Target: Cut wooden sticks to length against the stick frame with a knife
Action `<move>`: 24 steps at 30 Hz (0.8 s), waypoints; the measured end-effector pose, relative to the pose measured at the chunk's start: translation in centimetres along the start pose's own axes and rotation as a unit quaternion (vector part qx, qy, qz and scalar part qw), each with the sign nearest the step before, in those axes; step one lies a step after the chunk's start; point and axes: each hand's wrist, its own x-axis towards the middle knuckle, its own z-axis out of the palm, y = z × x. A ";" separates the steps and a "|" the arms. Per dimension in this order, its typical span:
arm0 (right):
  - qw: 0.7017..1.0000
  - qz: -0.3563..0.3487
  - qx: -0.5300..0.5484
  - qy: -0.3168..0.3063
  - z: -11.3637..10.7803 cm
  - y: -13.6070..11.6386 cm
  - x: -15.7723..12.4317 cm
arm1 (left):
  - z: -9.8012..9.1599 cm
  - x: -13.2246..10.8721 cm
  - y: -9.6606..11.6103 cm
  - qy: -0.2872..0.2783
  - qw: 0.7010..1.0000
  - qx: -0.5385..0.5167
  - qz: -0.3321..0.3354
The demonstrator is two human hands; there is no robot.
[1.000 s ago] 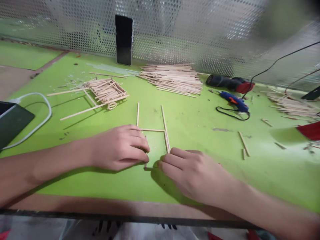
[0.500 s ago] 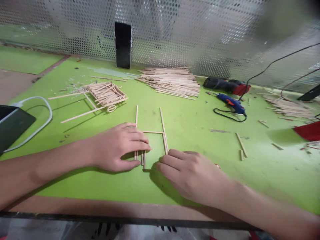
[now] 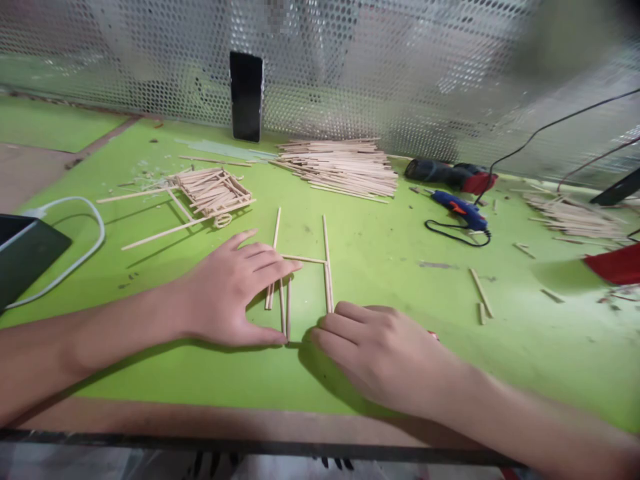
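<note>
A small frame of thin wooden sticks lies on the green table, with a left rail (image 3: pixel 277 227), a right rail (image 3: pixel 326 243) and a crossbar (image 3: pixel 307 259). Over the left rail my left hand (image 3: pixel 235 287) is spread open, its index finger reaching the crossbar. Its thumb touches the near ends of two loose sticks (image 3: pixel 289 310) beside that rail. My right hand (image 3: pixel 377 347) is closed at the near end of the right rail. Whatever its fingertips pinch is hidden beneath them.
Behind my hands stand a stick-built cart (image 3: pixel 213 193) loaded with short sticks, a pile of sticks (image 3: pixel 340 167) and a phone (image 3: pixel 246 97) against the perforated metal screen. A blue glue gun (image 3: pixel 460 210) lies on the right. A white cable (image 3: pixel 100 220) loops at the left.
My left hand's fingers have spread, and its thumb has slid to the stick ends. The left rail now slants, and the crossbar tilts slightly. My right hand stays almost still.
</note>
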 end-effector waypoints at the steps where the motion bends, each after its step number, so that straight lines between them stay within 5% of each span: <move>1: 1.000 0.000 -0.001 0.001 0.0 0.0 0.0 | 0.0 0.0 0.1 0.004 1.000 0.002 0.001; 19: 1.000 -0.001 0.003 -0.006 0.0 0.0 0.1 | -0.2 0.0 0.6 -0.026 0.999 -0.010 0.019; 24: 1.000 -0.001 0.010 0.001 0.2 0.1 -0.1 | -0.9 0.0 0.1 0.035 0.998 0.028 0.038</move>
